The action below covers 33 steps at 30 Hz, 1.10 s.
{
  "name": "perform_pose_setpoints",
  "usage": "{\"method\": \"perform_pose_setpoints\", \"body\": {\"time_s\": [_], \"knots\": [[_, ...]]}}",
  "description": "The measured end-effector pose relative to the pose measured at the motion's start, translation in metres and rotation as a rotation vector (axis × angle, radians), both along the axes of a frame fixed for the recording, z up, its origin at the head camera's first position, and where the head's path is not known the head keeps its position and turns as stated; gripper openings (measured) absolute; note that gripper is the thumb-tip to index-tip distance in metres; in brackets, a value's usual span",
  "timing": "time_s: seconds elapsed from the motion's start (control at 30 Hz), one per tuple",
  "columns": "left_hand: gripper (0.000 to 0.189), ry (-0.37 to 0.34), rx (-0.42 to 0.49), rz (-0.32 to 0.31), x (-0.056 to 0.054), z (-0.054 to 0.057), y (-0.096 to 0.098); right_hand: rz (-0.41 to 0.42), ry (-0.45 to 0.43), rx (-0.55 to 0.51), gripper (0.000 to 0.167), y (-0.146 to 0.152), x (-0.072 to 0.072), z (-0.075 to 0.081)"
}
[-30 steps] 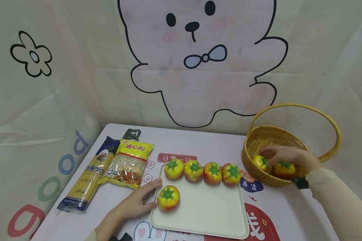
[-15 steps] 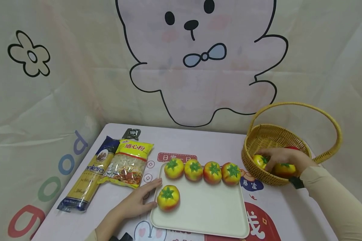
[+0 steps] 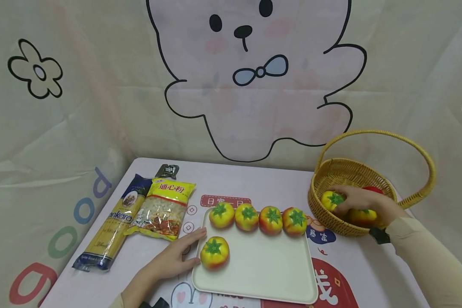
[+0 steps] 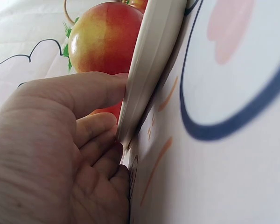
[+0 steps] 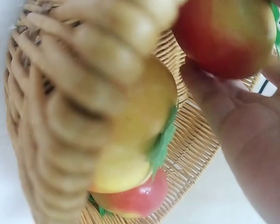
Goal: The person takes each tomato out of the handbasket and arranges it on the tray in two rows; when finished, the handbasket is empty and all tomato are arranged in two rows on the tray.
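My right hand (image 3: 359, 203) reaches into the wicker basket (image 3: 344, 173) and grips a yellow-red toy tomato (image 3: 332, 199) with a green star-shaped top. In the right wrist view, the thumb and fingers curl round that tomato, close above the woven bottom. Another tomato (image 3: 362, 217) lies under the palm, and a red one (image 3: 372, 189) shows partly behind the hand. My left hand (image 3: 173, 259) rests at the left rim of the cream tray (image 3: 265, 265), fingertips and thumb touching the edge. Beside it on the tray sits a single tomato (image 3: 214, 253).
A row of several tomatoes (image 3: 247, 217) lines the tray's far side. At left lie a long spaghetti pack (image 3: 113, 226), a yellow macaroni bag (image 3: 163, 209) and a small dark sachet (image 3: 167, 171). The basket's tall handle (image 3: 427, 171) arches beside the right forearm. A printed cloth hangs behind the table.
Inside the basket, my right hand has shifted slightly, and the held tomato's green top now shows more fully. The red tomato behind the hand has come into view. My left hand stays put.
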<state>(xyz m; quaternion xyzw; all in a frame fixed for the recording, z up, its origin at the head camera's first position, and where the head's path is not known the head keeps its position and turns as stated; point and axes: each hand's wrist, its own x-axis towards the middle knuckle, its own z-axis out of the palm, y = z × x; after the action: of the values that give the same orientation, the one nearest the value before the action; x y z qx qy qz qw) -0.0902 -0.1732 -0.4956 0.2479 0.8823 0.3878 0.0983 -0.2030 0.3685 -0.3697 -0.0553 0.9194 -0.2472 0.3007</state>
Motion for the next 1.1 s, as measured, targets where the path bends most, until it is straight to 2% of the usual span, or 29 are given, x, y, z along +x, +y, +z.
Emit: {"method": "perform_pose_setpoints", "body": {"time_s": [0.17,0.3,0.57,0.87,1.1], "knots": [[0.065,-0.002,-0.009,0.003,0.000,0.000,0.000,0.043,0.191,0.018,0.083,0.003,0.004,0.005],[0.066,-0.013,-0.013,0.007,0.000,0.000,0.000,0.036,0.302,-0.005,0.080,0.003,0.008,0.008],[0.065,-0.010,-0.009,0.008,0.000,-0.001,0.000,0.016,0.449,-0.083,0.071,-0.004,0.027,0.015],[0.065,-0.017,-0.007,0.007,0.000,0.000,0.001,-0.046,0.554,-0.184,0.066,-0.027,0.058,0.019],[0.065,-0.021,0.011,0.000,0.000,0.001,0.001,-0.032,0.701,-0.388,0.067,-0.057,0.087,0.011]]}}
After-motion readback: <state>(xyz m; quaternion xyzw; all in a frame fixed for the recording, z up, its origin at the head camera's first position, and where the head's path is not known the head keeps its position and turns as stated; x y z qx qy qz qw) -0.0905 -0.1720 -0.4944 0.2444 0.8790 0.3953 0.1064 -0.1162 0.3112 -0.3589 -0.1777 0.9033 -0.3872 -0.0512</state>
